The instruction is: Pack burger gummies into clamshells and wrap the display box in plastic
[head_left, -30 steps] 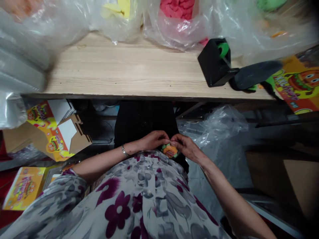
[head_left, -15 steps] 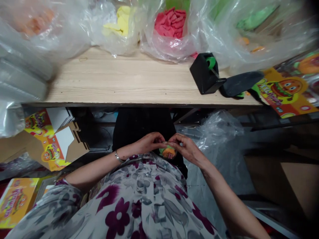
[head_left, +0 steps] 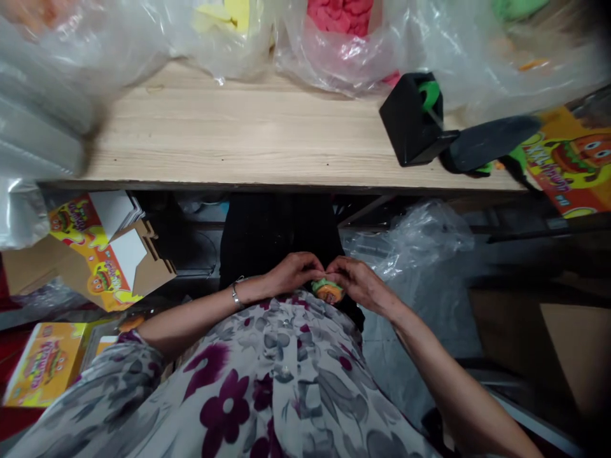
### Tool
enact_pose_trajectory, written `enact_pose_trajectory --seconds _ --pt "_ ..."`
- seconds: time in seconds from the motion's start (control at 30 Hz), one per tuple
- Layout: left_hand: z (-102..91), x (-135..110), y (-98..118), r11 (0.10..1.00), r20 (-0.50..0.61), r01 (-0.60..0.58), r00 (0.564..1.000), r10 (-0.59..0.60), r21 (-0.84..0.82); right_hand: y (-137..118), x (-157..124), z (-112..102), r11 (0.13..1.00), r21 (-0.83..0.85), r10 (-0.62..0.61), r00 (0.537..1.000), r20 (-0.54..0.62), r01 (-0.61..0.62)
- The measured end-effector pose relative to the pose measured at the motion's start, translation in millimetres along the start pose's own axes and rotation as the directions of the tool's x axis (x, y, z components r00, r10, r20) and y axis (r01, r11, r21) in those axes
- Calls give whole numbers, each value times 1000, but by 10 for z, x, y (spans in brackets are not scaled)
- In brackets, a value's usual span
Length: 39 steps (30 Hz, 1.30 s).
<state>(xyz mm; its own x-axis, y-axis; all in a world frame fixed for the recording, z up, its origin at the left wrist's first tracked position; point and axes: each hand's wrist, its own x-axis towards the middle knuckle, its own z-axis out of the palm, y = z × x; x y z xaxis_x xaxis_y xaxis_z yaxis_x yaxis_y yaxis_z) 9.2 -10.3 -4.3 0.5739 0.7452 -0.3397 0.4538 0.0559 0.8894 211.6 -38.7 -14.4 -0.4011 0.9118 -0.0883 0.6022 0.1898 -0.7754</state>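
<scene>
Low in front of my lap, both hands pinch the upper edge of a small burger-shaped piece in clear wrap [head_left: 328,292], orange with a green layer. My left hand [head_left: 296,270] grips it from the left, thumb and fingers pressed together. From the right, my right hand [head_left: 359,280] holds it with bent fingers, close beside the left fingertips. The wrapped piece hangs below the fingertips, and part of it is hidden by them.
On the wooden table [head_left: 229,140] stand a black tape dispenser [head_left: 413,121] and clear bags with yellow [head_left: 223,14] and red [head_left: 341,16] pieces. Printed burger cartons [head_left: 102,254] lie at left. A crumpled clear bag [head_left: 420,235] lies below the table at right.
The whole view has shifted, so the table appears higher. Both hands still pinch the wrapped burger-shaped piece, whose orange face has turned slightly.
</scene>
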Motion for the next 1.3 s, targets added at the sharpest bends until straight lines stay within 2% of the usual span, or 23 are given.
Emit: enact_pose_trajectory --seconds 0.07,0.13,0.17,0.2,0.23,0.27,0.33,0.37,0.4,0.43,0.47,0.5,0.53,0.6,0.67,0.7,0.77,0.87,1.0,1.1,1.2,1.3 --pt "-41 17 50 995 36 13 999 -9 -96 26 8 -10 974 206 97 995 -10 -93" --pt "-56 8 123 979 28 20 999 -15 -202 15 27 -9 871 464 206 977 -47 -161" --pt "-54 5 160 967 17 19 1000 -15 -256 1 48 -12 812 561 248 965 -82 -161" --pt "-51 8 195 951 6 16 1000 -15 -308 -18 79 -28 763 639 253 955 -154 -99" --pt "-52 16 233 934 0 12 1000 -13 -358 -44 115 -68 734 678 229 954 -194 -39" --pt "-61 24 278 915 -2 11 1000 -13 -402 -80 151 -140 742 670 206 954 -216 -8" --pt "-115 22 405 876 -5 16 1000 -21 -481 -184 201 -405 852 521 143 934 -328 52" --pt "-158 6 488 856 -11 12 1000 -20 -516 -245 212 -599 902 425 123 891 -437 84" --pt "-209 -20 580 837 -13 4 1000 -14 -548 -302 219 -827 939 321 91 813 -575 121" --pt "-265 -50 676 818 -13 -8 1000 0 -575 -348 228 -1077 962 224 54 700 -712 154" --pt "-321 -81 770 800 -12 -23 1000 20 -600 -378 247 -1333 983 81 -26 566 -824 164" --pt "-375 -108 856 784 -11 -39 999 41 -620 -391 280 -1579 992 -33 -86 472 -877 119" --pt "-424 -128 930 770 -10 -53 998 60 -635 -389 328 -1799 995 -69 -91 434 -896 67" --pt "-501 -148 1035 751 -17 -77 996 87 -655 -356 457 -2123 1000 -15 -19 542 -840 12" --pt "-552 -144 1084 745 -40 -96 995 94 -661 -314 599 -2279 995 98 63 676 -734 13" --pt "-572 -138 1092 744 -54 -104 994 91 -660 -294 661 -2309 985 172 108 724 -681 14" --pt "-605 -120 1085 743 -81 -112 994 78 -660 -257 753 -2322 936 352 214 784 -583 6" --pt "-645 -97 1044 747 -99 -105 994 53 -656 -223 801 -2329 806 590 308 817 -488 49" --pt "-666 -72 991 746 -101 -97 994 40 -659 -244 734 -2331 641 743 333 801 -497 195" --pt "-669 -44 993 733 -111 -106 993 43 -672 -253 674 -2221 629 706 280 753 -596 325" --pt "-691 3 1041 725 -122 -123 991 54 -678 -148 677 -2010 705 539 168 629 -759 462" --pt "-730 55 1109 719 -136 -151 988 79 -678 100 769 -1809 787 333 47 487 -872 520"
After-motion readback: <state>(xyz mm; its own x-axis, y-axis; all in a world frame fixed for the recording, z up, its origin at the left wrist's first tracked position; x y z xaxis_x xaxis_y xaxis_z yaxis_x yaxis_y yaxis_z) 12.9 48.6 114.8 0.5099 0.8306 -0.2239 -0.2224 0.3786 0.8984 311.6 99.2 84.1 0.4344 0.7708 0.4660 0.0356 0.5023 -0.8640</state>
